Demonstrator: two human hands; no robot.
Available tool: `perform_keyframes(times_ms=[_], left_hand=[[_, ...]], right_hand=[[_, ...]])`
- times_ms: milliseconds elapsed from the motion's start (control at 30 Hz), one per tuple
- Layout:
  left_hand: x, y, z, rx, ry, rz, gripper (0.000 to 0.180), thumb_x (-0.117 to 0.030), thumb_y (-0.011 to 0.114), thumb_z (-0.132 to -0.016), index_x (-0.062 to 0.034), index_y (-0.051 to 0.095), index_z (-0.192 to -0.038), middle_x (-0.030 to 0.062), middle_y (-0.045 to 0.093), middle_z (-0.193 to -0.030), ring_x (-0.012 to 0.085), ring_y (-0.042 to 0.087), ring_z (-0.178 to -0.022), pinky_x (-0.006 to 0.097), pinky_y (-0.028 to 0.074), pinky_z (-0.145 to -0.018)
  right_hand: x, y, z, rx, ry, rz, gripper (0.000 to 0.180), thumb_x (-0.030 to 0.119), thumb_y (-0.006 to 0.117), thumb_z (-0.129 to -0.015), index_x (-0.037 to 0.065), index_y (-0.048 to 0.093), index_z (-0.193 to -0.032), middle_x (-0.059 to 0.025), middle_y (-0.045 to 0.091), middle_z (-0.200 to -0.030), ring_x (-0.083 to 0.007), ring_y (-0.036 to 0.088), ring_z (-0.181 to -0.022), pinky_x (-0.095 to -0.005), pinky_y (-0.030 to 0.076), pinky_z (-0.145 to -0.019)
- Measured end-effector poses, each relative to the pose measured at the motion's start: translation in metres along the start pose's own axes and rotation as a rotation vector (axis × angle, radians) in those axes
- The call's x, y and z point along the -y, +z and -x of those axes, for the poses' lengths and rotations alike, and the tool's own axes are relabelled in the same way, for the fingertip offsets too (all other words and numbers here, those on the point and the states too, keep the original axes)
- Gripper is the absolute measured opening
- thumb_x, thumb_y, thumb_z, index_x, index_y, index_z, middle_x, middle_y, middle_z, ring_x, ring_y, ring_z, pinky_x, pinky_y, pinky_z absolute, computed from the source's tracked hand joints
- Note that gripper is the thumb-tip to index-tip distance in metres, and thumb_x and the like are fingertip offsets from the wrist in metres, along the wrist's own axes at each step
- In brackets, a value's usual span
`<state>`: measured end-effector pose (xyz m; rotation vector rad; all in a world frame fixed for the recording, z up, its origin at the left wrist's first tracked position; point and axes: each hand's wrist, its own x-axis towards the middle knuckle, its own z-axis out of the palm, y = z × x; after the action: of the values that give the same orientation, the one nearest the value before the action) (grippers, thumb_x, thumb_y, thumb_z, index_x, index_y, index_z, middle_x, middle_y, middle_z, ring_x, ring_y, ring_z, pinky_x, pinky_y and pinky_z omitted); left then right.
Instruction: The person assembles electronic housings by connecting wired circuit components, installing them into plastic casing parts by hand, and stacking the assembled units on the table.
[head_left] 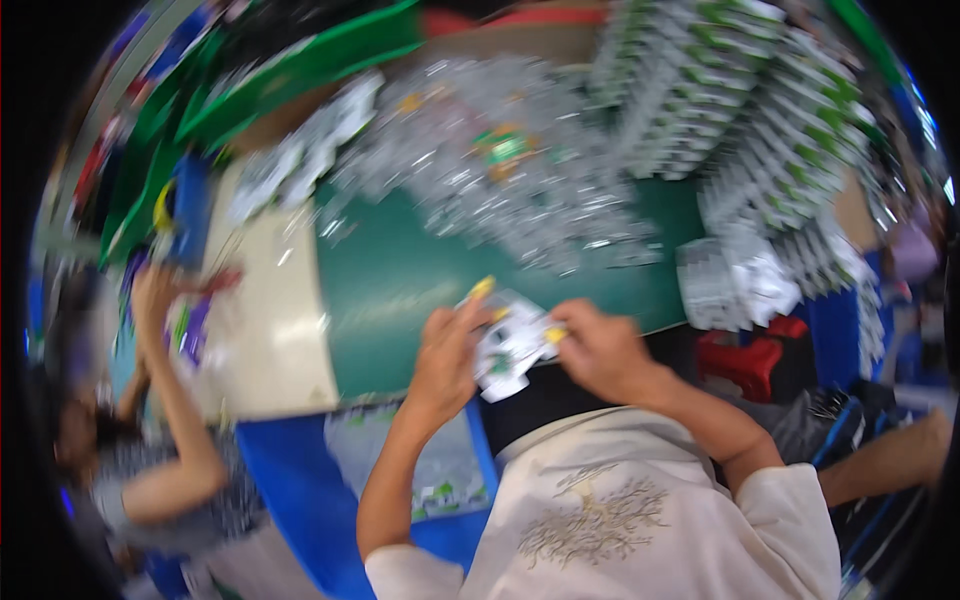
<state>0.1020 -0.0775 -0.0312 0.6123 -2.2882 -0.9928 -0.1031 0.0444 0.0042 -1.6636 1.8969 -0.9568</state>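
My left hand and my right hand hold one small clear blister pack with a white card between them, just above the near edge of the green mat. Yellow covers sit on some of my fingertips. The picture is blurred by motion, so the pack's contents are unclear. A big heap of shiny clear blister packs lies on the mat beyond my hands.
Stacks of white and green packaged cards rise at the back right. Another person sits at the left with an arm raised over the pale table. A red stool and a blue bin stand below the table edge.
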Motion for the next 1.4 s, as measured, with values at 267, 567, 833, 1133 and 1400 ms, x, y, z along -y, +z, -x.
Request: perform_keyframes(times_ms=[267,567,833,1133,1400], left_hand=[[0.009,0.002,0.013,-0.394,-0.167,0.27,0.043,0.004,0.061,-0.086,0.0042,0.053,-0.128,0.0119,0.06,-0.106,0.0208,0.054,-0.094,0.031,0.044,-0.086],[0.009,0.008,0.009,-0.27,-0.243,0.197,0.039,0.003,0.064,-0.085,0.0044,0.058,-0.124,0.0119,0.06,-0.102,0.0203,0.057,-0.092,0.03,0.046,-0.087],[0.012,-0.001,0.014,-0.204,-0.218,0.053,0.03,0.001,0.06,-0.093,0.0065,0.059,-0.122,0.0081,0.058,-0.105,0.0158,0.058,-0.093,0.027,0.046,-0.084],[0.019,0.004,0.012,-0.223,-0.254,0.069,0.022,0.005,0.06,-0.092,0.0052,0.063,-0.114,0.005,0.057,-0.102,0.0116,0.057,-0.089,0.023,0.047,-0.081],[0.006,0.01,0.008,-0.276,-0.244,0.013,0.019,0.005,0.062,-0.087,0.0046,0.064,-0.105,0.0109,0.06,-0.093,0.0185,0.059,-0.084,0.028,0.048,-0.077]], right_hand=[[0.026,-0.076,0.025,-0.208,-0.13,-0.169,0.022,0.002,0.064,-0.083,0.006,0.059,-0.104,-0.011,0.065,-0.084,-0.0242,0.065,-0.065,-0.0344,0.051,-0.058],[-0.015,-0.277,0.109,-0.931,0.123,-0.035,0.018,-0.004,0.051,-0.089,0.002,0.056,-0.105,0.0034,0.056,-0.075,-0.0002,0.045,-0.057,-0.0175,0.033,-0.049],[-0.104,-0.34,0.12,-0.94,0.254,-0.341,0.016,0.003,0.056,-0.091,0.002,0.055,-0.107,0.002,0.056,-0.072,-0.0031,0.045,-0.05,-0.0183,0.034,-0.043],[-0.122,-0.356,0.137,-1.023,0.165,-0.331,0.015,0.004,0.056,-0.093,0.002,0.057,-0.107,0.0005,0.058,-0.072,-0.0026,0.044,-0.049,-0.0182,0.034,-0.043],[-0.122,-0.343,0.116,-0.939,0.226,-0.291,0.013,0.008,0.058,-0.094,0.003,0.057,-0.106,0.0031,0.055,-0.07,-0.0022,0.044,-0.048,-0.0183,0.032,-0.042]])
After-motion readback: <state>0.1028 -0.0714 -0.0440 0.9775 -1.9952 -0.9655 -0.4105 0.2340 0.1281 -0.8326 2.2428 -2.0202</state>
